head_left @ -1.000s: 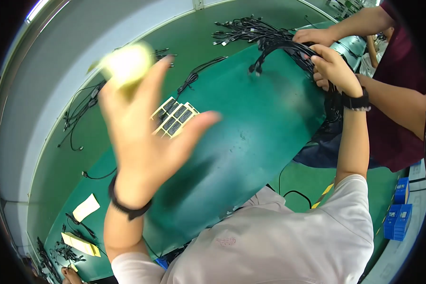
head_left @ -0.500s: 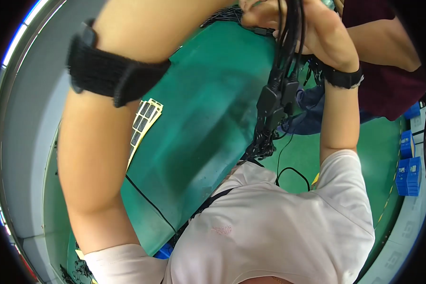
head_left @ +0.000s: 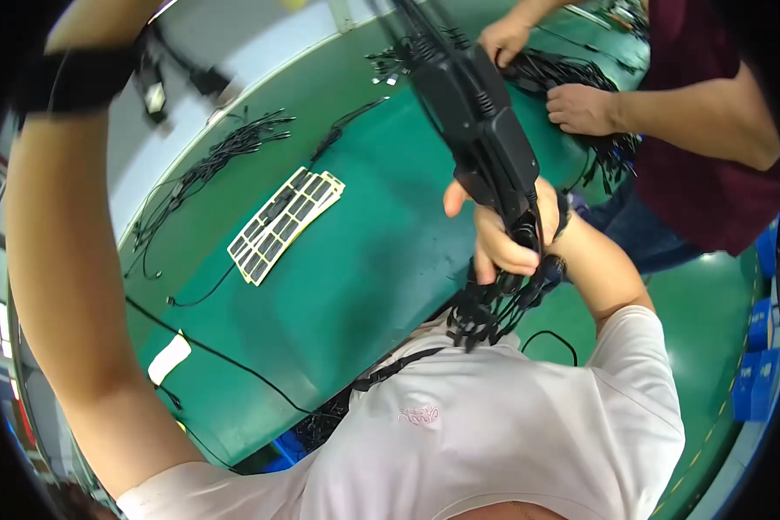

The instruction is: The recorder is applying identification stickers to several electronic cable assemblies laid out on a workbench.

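My right hand, right of the middle, is closed around a thick bundle of black cables. Black box-like housings on the bundle rise above my fingers toward the top edge. Loose cable ends dangle below the hand, close to my shirt. My left forearm, with a black band on it, reaches up the left side; its hand lies beyond the top edge. Beside that forearm hang blurred black cable plugs; what holds them is hidden.
A green table carries sheets of dark rectangular stickers and a spread of black cables. At the upper right a co-worker's hands rest on a cable heap. Blue bins stand at the far right.
My right hand has come down from the top edge toward my body, with the cable bundle. My left arm has swung left, uncovering the sticker sheets. The co-worker's hands now show on cables.
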Available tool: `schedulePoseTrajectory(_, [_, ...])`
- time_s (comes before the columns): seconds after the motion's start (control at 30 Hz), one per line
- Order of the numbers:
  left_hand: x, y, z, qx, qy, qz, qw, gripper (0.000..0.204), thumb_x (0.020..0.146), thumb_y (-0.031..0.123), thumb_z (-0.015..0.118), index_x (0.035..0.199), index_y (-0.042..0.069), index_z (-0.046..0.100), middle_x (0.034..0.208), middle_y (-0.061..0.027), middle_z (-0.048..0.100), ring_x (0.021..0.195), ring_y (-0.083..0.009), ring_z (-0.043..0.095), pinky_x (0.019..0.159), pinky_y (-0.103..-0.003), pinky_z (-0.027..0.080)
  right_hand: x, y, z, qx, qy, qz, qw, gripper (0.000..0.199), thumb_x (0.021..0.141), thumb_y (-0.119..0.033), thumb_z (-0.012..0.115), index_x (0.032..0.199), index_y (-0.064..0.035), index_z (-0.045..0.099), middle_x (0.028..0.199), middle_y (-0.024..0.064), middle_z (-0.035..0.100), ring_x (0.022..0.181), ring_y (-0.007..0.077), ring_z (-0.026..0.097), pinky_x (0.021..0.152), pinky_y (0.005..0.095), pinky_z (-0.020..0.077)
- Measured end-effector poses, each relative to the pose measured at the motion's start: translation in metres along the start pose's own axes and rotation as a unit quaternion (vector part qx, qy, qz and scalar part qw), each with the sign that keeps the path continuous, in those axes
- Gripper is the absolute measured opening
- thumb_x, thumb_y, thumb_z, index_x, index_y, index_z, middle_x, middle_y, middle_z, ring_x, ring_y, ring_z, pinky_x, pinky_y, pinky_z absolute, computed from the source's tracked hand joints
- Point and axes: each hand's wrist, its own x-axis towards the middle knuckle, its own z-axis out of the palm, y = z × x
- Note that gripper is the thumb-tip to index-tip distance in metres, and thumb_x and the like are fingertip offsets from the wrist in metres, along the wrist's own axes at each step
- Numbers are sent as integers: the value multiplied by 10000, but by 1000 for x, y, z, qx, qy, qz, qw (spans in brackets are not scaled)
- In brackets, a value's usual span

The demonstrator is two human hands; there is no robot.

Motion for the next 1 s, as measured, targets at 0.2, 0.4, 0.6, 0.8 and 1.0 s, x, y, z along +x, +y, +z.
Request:
schedulePoseTrajectory(0.2, [-118,-24,-59,142,-271,-48,951,211,831,58,612,1029,-4,648,1073,-198,595,1065,-372,560,827,-469,455,49,-121,-14,-264,185,376,869,553,618,14,734,1135,123,570,628,145,640,511,208,627,487,323,482])
schedulePoseTrajectory(0.4, [-283,33,-112,-9,-398,-47,916,279,805,142,626,1068,115,715,1016,-85,542,924,-255,515,788,-374,382,129,-52,-66,-511,14,598,617,364,672,-21,658,1013,82,583,775,157,669,591,216,650,507,340,513])
schedulePoseTrajectory(0.6, [-367,73,-95,-43,-453,-132,881,140,856,207,631,873,80,686,955,-73,547,893,-259,513,766,-378,380,125,16,-73,-736,-19,364,570,478,655,-102,745,1114,-46,624,993,177,666,981,345,615,844,446,470])
schedulePoseTrajectory(0.8, [-376,38,-98,-59,-632,-256,729,717,554,329,869,1156,34,612,1212,-146,533,1101,-346,493,920,-462,400,120,15,-56,-820,-6,188,541,689,650,-313,798,1275,-103,597,1329,140,543,1277,337,459,1119,533,289])
schedulePoseTrajectory(1.0, [-335,19,-89,-61,-491,-280,823,441,752,221,785,1163,123,659,1195,-150,557,1092,-352,505,932,-454,385,123,-6,-29,-816,0,165,554,491,743,-291,728,1144,-19,650,1232,152,597,1163,360,533,1039,511,385])
